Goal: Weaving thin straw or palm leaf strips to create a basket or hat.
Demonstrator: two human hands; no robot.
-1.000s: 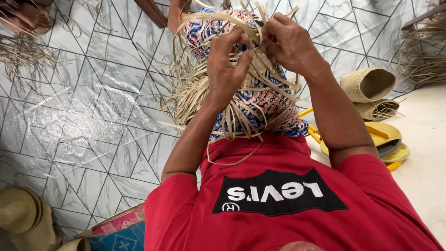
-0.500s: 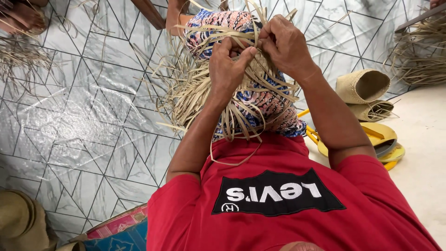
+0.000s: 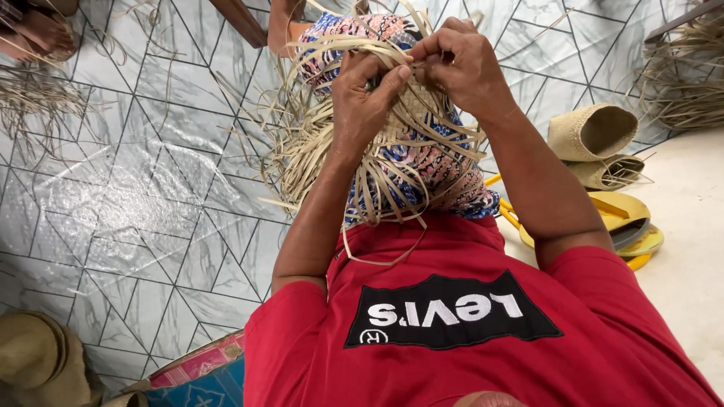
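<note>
A half-woven piece of pale straw strips (image 3: 413, 102) rests on my lap, over patterned shorts (image 3: 445, 169). Loose strip ends (image 3: 302, 143) fan out to the left and hang toward my red shirt. My left hand (image 3: 362, 102) pinches strips at the woven patch, fingers closed. My right hand (image 3: 464, 64) grips strips just right of it, the fingertips of both hands nearly touching. The woven centre is mostly hidden under the hands.
Two finished woven straw hats (image 3: 592, 132) lie at the right, beside yellow sandals (image 3: 630, 226). Heaps of loose straw (image 3: 682, 83) lie at the top right and top left. Another straw hat (image 3: 34, 354) sits bottom left by a patterned cushion (image 3: 200, 373). Another person's foot (image 3: 38, 34) shows top left.
Both hands have shifted slightly upward and closer together on the weave, working strips between the fingers. The view drifted a little.
</note>
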